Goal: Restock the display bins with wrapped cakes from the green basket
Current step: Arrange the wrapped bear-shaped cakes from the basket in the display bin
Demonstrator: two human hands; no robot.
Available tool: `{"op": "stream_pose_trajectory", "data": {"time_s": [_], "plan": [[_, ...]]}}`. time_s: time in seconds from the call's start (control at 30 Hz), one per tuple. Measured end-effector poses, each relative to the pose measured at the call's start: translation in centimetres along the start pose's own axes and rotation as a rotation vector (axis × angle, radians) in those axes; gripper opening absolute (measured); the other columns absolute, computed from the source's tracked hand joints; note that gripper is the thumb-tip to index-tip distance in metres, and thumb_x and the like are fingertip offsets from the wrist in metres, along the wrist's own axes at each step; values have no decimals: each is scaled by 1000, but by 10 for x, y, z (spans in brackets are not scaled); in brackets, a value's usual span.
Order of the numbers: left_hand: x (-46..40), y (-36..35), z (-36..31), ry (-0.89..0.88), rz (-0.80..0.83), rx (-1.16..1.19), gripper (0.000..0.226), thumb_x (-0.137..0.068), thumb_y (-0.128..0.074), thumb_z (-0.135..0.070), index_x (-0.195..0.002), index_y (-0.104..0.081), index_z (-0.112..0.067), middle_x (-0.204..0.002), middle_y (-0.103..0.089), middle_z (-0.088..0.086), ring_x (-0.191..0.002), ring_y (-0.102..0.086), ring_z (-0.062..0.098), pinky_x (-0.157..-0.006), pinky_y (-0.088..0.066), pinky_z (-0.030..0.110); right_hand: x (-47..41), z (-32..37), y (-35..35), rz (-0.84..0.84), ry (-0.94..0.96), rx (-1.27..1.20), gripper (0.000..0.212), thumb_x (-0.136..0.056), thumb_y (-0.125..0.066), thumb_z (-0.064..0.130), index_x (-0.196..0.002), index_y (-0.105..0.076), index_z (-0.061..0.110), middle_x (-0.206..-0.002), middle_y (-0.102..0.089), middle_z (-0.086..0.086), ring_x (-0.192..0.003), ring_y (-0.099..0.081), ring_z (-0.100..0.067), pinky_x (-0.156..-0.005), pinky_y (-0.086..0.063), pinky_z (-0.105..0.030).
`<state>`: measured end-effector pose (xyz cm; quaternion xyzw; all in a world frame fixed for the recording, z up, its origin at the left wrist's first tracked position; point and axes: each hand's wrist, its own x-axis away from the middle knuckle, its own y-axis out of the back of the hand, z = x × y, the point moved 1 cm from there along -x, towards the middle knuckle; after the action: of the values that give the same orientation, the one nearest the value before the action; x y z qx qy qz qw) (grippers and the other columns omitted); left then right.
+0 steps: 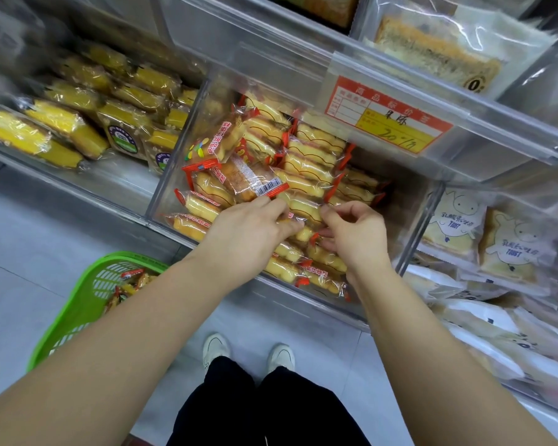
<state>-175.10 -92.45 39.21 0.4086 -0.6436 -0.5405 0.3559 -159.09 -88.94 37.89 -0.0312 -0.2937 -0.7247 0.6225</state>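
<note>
Both hands at frame center: left hand (255, 226) and right hand (351, 233) fingers pinch opposite ends of one wrapped cake (303, 209), long axis left-right, over the clear bin (174, 175).

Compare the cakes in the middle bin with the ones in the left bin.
The middle bin cakes are pale with red-edged wrappers; the left bin cakes are deeper yellow in clear wrappers, some with round labels. Middle ones are stacked in rows, left ones lie overlapping. Both are individually wrapped.

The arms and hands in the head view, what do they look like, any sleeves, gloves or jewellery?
Both arms are bare right up to the frame's edge, with no sleeve showing. The left hand and right hand wear no gloves, and no rings, watch or bracelet show.
</note>
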Motion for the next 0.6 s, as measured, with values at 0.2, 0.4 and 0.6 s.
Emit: {"op": "stream_pose_trajectory", "data": {"time_s": [0.2, 0.4, 0.6], "plan": [[2, -2, -4, -88, -89, 64, 44, -82, -66, -8, -124, -59, -15, -134, -54, 9, -127, -47, 30, -96, -46, 41, 4, 8, -17, 18, 92, 163, 17, -85, -63, 30, -88, -62, 14, -77, -68, -6, -68, -67, -24, -68, -57, -47], [4, -13, 0, -14, 100, 49, 49, -99, -35, -35, -146, -20, -35, -158, -13, -2, -145, -7, 24, -115, -16, 38, 10, -2, -4, 242, -105, -119, 34, -88, -61, 23, -122, -56, 26, -110, -65, -1, -96, -64, -14, -84, -56, -34], [0, 7, -3, 75, 70, 271, 42, -96, -43, -22, -138, -44, -27, -150, -35, -4, -138, -32, 22, -107, -37, 40, 19, 0, -14, 221, -78, -71, 44, -94, -52, 24, -137, -45, 19, -125, -60, 0, -112, -56, -14, -100, -46, -38]]}}
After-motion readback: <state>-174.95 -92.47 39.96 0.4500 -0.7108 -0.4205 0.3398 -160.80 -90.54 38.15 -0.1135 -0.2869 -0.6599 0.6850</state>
